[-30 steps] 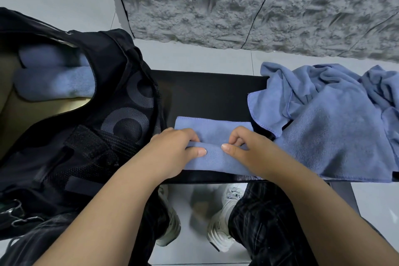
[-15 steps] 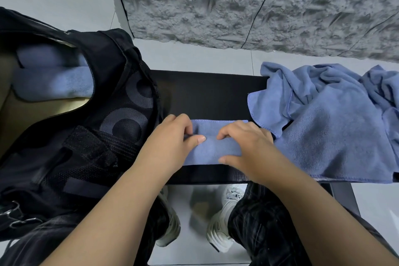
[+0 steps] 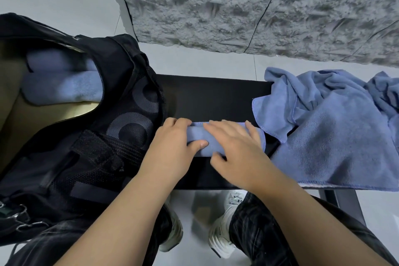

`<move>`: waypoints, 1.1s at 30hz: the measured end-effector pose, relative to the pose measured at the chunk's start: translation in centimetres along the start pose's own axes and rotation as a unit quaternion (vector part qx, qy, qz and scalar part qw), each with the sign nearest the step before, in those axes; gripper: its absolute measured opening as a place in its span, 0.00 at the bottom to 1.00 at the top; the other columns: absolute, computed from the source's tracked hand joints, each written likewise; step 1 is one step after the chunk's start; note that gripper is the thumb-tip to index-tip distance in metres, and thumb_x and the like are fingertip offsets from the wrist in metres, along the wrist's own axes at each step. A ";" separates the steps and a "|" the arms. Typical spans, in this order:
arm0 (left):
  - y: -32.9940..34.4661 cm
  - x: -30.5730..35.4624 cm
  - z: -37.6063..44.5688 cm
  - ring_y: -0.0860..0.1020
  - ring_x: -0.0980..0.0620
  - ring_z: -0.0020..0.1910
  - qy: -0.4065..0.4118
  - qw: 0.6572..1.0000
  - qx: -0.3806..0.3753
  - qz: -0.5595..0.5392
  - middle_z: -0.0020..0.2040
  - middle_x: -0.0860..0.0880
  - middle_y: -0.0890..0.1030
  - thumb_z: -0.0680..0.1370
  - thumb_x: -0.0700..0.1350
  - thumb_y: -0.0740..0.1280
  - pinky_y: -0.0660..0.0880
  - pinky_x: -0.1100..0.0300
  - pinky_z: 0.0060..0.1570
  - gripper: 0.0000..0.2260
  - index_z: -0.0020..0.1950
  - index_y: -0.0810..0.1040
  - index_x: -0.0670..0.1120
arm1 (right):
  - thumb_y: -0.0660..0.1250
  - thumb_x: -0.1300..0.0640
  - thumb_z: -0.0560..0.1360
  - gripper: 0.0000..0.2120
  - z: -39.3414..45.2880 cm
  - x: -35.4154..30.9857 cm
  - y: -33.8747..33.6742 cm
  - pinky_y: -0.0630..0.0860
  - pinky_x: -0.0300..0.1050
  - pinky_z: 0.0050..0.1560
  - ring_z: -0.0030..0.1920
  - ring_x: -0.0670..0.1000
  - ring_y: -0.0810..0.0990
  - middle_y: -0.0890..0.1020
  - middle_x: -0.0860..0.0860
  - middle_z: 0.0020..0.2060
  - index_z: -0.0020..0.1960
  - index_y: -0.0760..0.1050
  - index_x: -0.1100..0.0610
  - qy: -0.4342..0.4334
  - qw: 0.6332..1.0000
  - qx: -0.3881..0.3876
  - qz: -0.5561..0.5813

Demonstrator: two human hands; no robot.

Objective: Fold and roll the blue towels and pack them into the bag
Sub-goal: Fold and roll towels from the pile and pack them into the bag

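Bare forearms (image 3: 121,218), dark jeans (image 3: 259,233), white sneakers (image 3: 220,231)

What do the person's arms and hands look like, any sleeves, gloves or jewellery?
Both forearms are bare from the bottom edge of the view to the wrists, with no sleeve showing. The left hand and right hand wear no gloves, and no rings, watch or wristband show. Fingernails look short and unpainted. Below the arms, dark trousers and pale sneakers are visible.
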State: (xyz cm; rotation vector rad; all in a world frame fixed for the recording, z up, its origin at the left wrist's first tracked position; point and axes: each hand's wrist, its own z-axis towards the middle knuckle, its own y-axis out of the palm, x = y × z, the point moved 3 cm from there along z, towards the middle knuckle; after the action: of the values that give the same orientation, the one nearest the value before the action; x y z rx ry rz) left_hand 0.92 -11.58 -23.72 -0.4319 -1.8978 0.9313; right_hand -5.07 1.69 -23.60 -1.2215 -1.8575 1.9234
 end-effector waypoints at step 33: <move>-6.0 1.4 0.3 0.81 0.49 0.53 -0.035 0.852 -0.040 -0.520 0.53 0.47 0.82 0.67 0.43 0.75 0.77 0.47 0.56 0.21 0.58 0.74 0.48 | 0.73 0.50 0.63 0.26 6.4 -4.4 -3.8 0.79 0.49 0.53 0.51 0.45 0.81 0.81 0.47 0.50 0.58 0.69 0.47 0.073 0.927 -0.028 0.367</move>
State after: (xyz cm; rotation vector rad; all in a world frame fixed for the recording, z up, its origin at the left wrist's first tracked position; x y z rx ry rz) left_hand 0.49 -14.74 -18.40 0.5810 -1.8431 0.1264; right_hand -7.95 -5.14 -19.15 -2.2486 -1.4964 2.0071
